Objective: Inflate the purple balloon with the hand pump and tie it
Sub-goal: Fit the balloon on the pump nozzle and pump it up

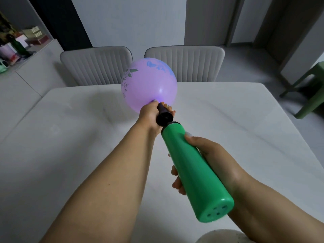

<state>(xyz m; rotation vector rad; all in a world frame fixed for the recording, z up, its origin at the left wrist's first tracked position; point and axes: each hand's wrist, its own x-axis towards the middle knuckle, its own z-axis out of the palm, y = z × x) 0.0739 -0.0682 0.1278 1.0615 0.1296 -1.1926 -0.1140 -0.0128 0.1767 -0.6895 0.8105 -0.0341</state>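
A purple balloon (149,85) with blue butterfly and green leaf prints is partly inflated and round, held up above the white table (245,128). Its neck sits on the dark nozzle end of a green hand pump (192,172). My left hand (150,116) is wrapped around the black nozzle part just below the balloon, and the balloon's neck is hidden inside that grip. My right hand (210,160) grips the green barrel at its middle. The barrel's flat end with small holes points toward me.
Two pale padded chairs (96,65) (185,62) stand at the table's far edge. A green stool (312,92) is on the floor at the right. A counter with clutter (19,48) runs along the left wall.
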